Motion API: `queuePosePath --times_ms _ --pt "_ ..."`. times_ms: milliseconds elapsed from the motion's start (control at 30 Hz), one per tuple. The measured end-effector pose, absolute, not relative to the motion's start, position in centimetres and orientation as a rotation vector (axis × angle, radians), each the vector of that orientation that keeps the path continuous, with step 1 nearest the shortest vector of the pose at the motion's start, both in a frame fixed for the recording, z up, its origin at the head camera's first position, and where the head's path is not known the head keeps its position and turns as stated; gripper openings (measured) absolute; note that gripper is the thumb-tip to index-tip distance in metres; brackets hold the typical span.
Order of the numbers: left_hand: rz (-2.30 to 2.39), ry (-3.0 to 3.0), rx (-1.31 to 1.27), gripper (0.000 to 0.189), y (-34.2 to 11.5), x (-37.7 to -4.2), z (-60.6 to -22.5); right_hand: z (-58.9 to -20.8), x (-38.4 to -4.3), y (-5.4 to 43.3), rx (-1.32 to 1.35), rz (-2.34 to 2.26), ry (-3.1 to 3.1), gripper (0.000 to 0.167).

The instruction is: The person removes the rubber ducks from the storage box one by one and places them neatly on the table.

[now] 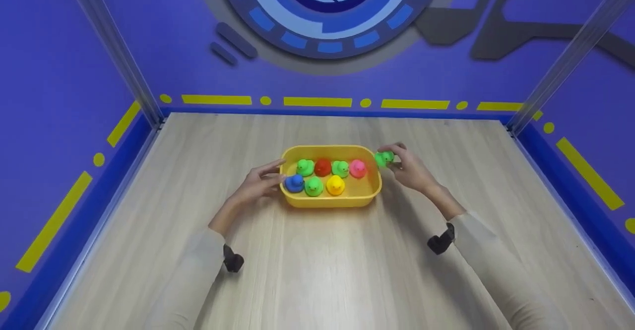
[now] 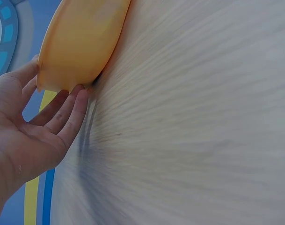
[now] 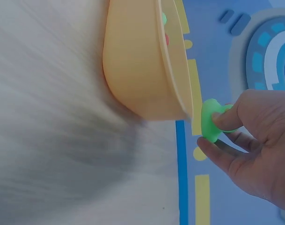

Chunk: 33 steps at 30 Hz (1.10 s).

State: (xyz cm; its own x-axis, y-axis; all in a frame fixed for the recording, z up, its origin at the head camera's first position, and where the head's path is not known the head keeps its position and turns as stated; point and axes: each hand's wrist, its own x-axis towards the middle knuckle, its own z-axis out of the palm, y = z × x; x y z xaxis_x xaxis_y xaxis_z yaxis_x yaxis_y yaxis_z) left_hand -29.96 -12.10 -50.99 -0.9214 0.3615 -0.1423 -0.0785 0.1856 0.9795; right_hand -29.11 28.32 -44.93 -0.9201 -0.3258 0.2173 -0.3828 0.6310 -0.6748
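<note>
A yellow plastic tub [image 1: 329, 202] stands on the table with several small toy ducks in it. Three are green, like the one at the front [image 1: 313, 187]; the others are a red duck [image 1: 323, 167], a pink duck [image 1: 357, 168], a blue duck [image 1: 294, 183] and a yellow duck [image 1: 335, 185]. My left hand [image 1: 260, 182] touches the tub's left end with nearly straight fingers [image 2: 76, 112]. Beside the tub's right rim, my right hand [image 1: 408, 167] pinches another green duck [image 3: 209, 119] between thumb and fingers, raised above the tabletop.
The pale wooden table [image 1: 317, 270] is bounded by a blue-purple back wall [image 1: 163, 62] and side walls, with yellow markings low on them. Metal posts [image 1: 111, 47] stand at the back corners. A black wrist device [image 1: 233, 259] sits on each sleeve.
</note>
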Motion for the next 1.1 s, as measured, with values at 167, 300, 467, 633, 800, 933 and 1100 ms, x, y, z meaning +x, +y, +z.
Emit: queuePosePath --times_ms 167,300,467,633,800,933,1100 --pt "1.782 2.133 0.27 0.06 -11.9 -30.0 -51.2 -45.3 -29.1 29.6 0.566 1.107 -2.76 0.041" --pt "1.773 2.157 0.283 0.059 -11.8 -30.1 -51.4 -45.8 -29.2 30.5 0.545 1.055 -2.747 0.039" --pt "1.771 2.18 0.268 0.058 -12.1 -30.1 -51.3 -46.4 -29.6 31.4 0.535 1.05 -2.747 0.039" --pt "1.765 2.173 0.276 0.058 -12.3 -30.2 -51.1 -47.2 -29.9 32.0 0.509 1.058 -2.76 0.038" --pt "1.759 2.168 0.278 0.058 -12.3 -30.2 -51.0 -48.1 -29.8 32.3 0.464 1.087 -2.792 0.038" --pt "1.75 2.176 0.255 0.057 -12.3 -30.1 -51.0 -48.8 -29.8 32.4 0.444 1.115 -2.825 0.039" --pt "1.746 2.153 0.231 0.057 -12.3 -30.4 -50.8 -49.7 -30.1 32.5 0.435 1.099 -2.864 0.041"
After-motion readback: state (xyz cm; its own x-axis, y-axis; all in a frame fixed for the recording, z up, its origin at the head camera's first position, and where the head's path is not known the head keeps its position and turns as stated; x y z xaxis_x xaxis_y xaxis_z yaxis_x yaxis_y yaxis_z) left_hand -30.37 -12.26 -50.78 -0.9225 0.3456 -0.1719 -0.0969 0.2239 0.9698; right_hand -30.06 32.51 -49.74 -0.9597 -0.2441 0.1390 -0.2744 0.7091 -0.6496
